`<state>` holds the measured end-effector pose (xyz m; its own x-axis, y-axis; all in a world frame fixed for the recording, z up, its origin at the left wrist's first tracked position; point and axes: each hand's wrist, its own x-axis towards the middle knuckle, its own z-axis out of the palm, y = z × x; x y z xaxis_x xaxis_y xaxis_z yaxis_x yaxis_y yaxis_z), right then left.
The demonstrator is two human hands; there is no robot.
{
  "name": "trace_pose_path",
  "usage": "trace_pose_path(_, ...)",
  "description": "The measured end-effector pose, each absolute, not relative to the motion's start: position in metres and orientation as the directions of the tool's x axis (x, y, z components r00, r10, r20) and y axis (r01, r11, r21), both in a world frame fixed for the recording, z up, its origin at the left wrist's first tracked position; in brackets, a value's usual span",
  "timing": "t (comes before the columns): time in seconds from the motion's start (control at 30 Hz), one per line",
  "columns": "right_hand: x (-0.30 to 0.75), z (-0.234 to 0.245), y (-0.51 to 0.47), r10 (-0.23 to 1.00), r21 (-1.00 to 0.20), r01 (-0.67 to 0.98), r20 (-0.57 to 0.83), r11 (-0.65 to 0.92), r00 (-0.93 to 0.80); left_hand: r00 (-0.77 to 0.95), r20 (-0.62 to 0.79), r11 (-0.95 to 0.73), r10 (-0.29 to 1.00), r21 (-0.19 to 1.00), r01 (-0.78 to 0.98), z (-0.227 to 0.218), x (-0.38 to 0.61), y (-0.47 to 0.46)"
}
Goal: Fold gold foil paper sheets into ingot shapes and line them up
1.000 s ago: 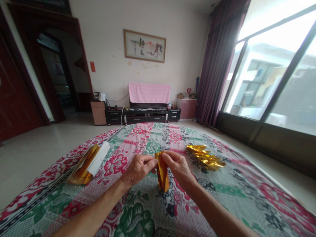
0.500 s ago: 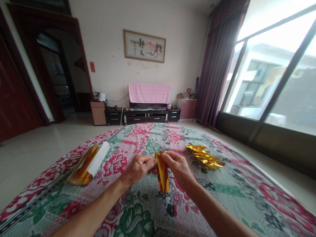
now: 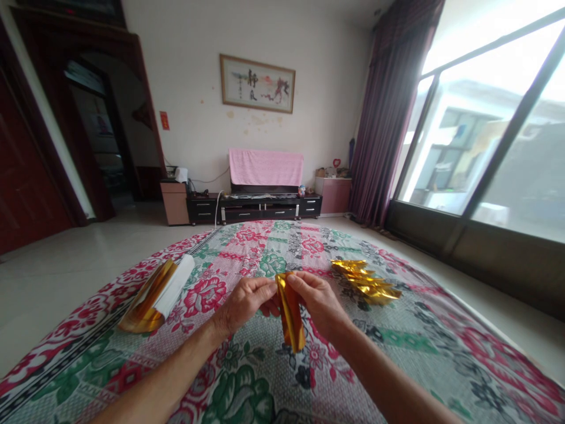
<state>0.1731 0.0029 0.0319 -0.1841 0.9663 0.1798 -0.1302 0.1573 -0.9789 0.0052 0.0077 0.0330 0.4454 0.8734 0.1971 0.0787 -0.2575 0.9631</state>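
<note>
A narrow folded strip of gold foil paper [image 3: 293, 321] hangs down between my hands over the cloth. My left hand [image 3: 251, 301] pinches its upper left edge with thumb and fingers. On the other side, my right hand [image 3: 315, 295] grips the top right corner, thumb in front. The strip's lower end dangles free, and a crease runs along its length. To the right lies a row of folded gold foil pieces [image 3: 368, 284]. A curled stack of gold paper with white backing [image 3: 154, 297] rests at the left.
A flowered cloth [image 3: 247, 394] covers the round-edged surface under my hands. Beyond it stands a low black cabinet [image 3: 265, 211] with a pink towel [image 3: 266, 167] draped above. A tall window [image 3: 481, 141] and purple curtain [image 3: 384, 118] are at the right.
The gold strip's folds have opened slightly, and its lower end has swung a little right and down. Both hands keep their pinch at the top.
</note>
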Motion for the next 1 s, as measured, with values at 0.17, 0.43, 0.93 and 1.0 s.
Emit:
trace_pose_path(0.17, 0.174, 0.033, 0.001, 0.960, -0.979, -0.113, 0.192, 0.171, -0.206, 0.380, 0.215, -0.257, 0.900, 0.964, 0.062, 0.031, 0.004, 0.011)
trace_pose_path(0.43, 0.172, 0.028, 0.001, 0.936, -0.947, 0.038, 0.310, 0.320, -0.165, 0.315, 0.256, -0.303, 0.914, 0.947, 0.109, 0.025, 0.006, 0.014)
trace_pose_path(0.93, 0.176, 0.047, -0.009, 0.698, -0.632, 0.297, 0.657, 0.716, -0.285, 0.302, 0.349, -0.442, 0.887, 0.830, 0.340, 0.041, 0.006, 0.004)
trace_pose_path(1.0, 0.176, 0.045, -0.007, 0.719, -0.645, 0.319, 0.639, 0.694, -0.272, 0.313, 0.365, -0.464, 0.877, 0.813, 0.352, 0.041, 0.007, 0.004)
